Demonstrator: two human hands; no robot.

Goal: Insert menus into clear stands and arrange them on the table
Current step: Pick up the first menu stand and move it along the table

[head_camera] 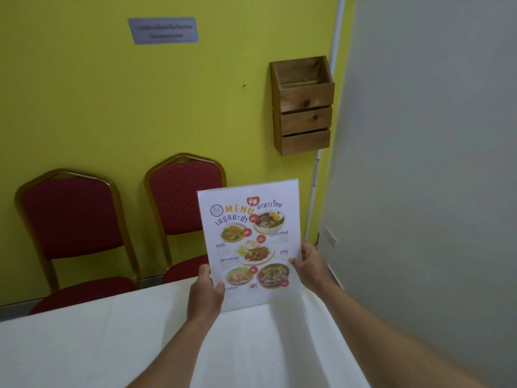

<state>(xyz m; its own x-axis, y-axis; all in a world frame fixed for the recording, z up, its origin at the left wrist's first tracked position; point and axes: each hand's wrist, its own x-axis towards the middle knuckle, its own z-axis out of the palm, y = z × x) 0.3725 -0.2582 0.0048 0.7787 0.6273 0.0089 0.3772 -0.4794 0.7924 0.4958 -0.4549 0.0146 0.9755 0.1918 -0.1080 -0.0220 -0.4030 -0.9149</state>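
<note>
Both hands grip a menu [249, 245] upright at the far edge of a table [112, 345] covered in white cloth: left hand [205, 292] pinching the lower left edge, right hand [309, 260] the right edge. Behind, two red chairs [72, 219] are set against a yellow wall [112, 107] bearing a wooden box [303, 107].

White menu [249, 242] with colourful dishes; red dotted chairs [72, 217]; yellow-green wall [112, 102].

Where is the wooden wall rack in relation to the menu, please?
In the head view, the wooden wall rack hangs on the yellow wall, above and slightly right of the menu held upright in both hands.
</note>
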